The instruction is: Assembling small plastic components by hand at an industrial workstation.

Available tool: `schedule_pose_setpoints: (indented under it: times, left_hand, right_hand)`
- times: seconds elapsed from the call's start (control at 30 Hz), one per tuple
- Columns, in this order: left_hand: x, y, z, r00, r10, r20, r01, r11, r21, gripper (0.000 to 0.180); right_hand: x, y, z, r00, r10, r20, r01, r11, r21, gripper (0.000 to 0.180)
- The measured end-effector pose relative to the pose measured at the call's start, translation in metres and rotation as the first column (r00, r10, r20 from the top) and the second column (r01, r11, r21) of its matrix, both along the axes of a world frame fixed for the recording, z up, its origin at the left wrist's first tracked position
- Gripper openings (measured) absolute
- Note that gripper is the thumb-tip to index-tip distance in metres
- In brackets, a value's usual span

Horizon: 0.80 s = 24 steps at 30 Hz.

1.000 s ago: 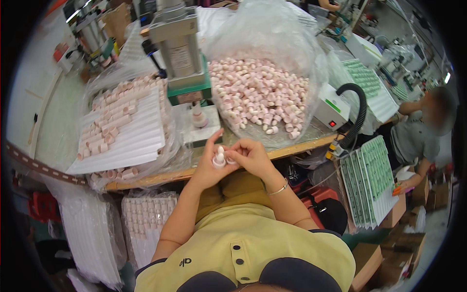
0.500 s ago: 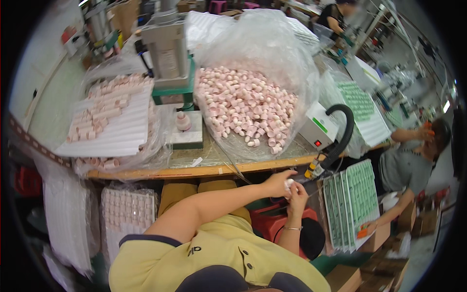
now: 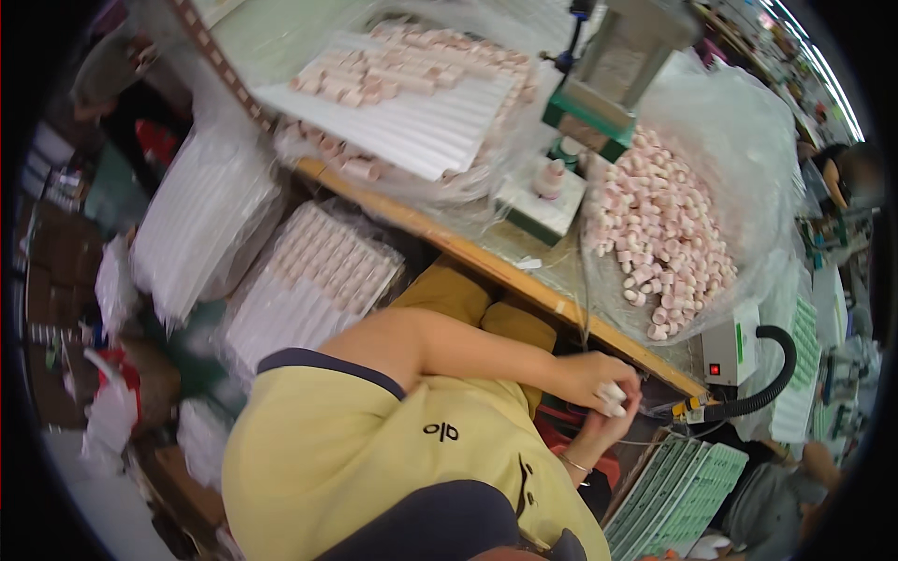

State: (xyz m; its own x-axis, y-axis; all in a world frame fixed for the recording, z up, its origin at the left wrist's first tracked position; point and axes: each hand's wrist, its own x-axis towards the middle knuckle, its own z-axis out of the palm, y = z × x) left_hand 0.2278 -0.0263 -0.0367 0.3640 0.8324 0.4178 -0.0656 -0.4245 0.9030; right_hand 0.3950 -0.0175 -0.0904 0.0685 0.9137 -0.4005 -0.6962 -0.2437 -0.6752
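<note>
While my two hands, left hand [image 3: 586, 377] and right hand [image 3: 613, 425], meet near the front edge of the desk [image 3: 449, 240], their fingers grip at least one small white piece [image 3: 611, 399]; whether two, I cannot tell. One pink piece [image 3: 550, 178] stands under one press [image 3: 622, 65], beside one clear bag [image 3: 739, 126] of uncountable pink-and-white caps [image 3: 659, 224].

The left arm [image 3: 477, 346] is crossing the torso [image 3: 402, 453]; the left hand [image 3: 589, 376] and right hand [image 3: 610, 427] are clasping closely, fingers bending.
</note>
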Motion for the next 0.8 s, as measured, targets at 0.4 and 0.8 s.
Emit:
schedule_pose_setpoints:
  times: [0.4,0.8]
  left_hand:
    - [-0.335,-0.337,-0.070,-0.224,0.732,-0.644,-0.972,-0.218,0.090,0.036]
    - [-0.314,-0.358,-0.196,-0.390,0.591,-0.707,-0.921,-0.251,0.298,0.045]
  right_hand:
    - [-0.132,0.006,0.059,0.773,0.332,0.541,-0.560,0.757,0.335,0.022]
    - [-0.161,-0.010,0.072,0.717,0.243,0.654,-0.575,0.736,0.357,0.023]
